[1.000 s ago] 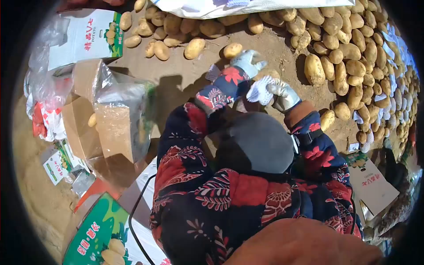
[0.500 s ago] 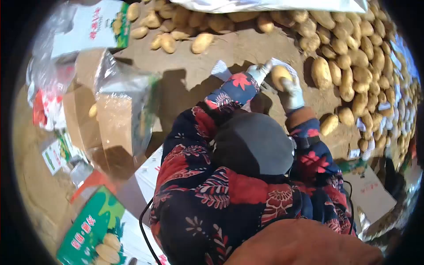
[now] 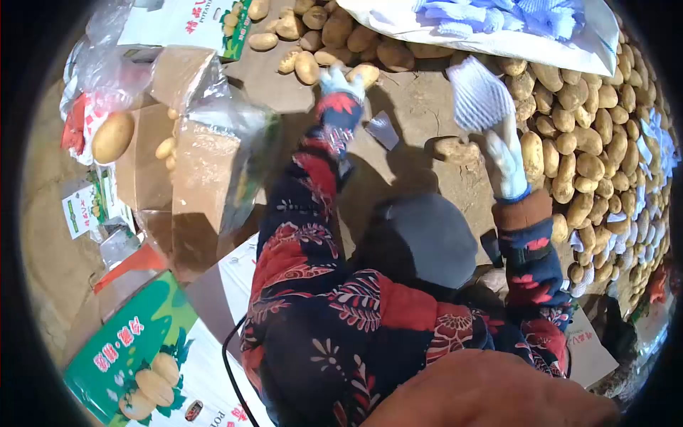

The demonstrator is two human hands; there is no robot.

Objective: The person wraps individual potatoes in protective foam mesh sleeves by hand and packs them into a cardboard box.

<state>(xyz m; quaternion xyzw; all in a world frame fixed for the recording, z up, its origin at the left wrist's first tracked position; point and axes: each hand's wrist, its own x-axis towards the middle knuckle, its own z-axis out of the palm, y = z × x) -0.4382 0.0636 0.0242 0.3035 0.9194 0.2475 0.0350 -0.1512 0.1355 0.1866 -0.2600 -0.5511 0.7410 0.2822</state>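
My left hand (image 3: 341, 82), in a pale work glove, reaches to the ground with its fingers apart, at the edge of a potato (image 3: 366, 74). A white foam net sleeve (image 3: 481, 96) rises from my gloved right hand (image 3: 507, 162), whose fingers are closed on its lower end. Below that sleeve, beside the right hand, a potato (image 3: 457, 151) lies on the soil. Between the hands lies a smaller piece of foam net (image 3: 383, 130). One large potato (image 3: 112, 137) appears at the left by the open carton; whether it rests on anything I cannot tell.
The open carton (image 3: 203, 192) with a plastic liner holds potatoes. Printed boxes (image 3: 128, 349) lie at lower left and upper left. A white sack (image 3: 398, 32) with blue-white foam nets is at the top. A large potato heap (image 3: 590, 135) fills the right side.
My hands have moved apart, the left up and leftward to a ground potato, the right rightward with a foam net sleeve. The potato between them is gone from there; a large potato now appears by the carton.
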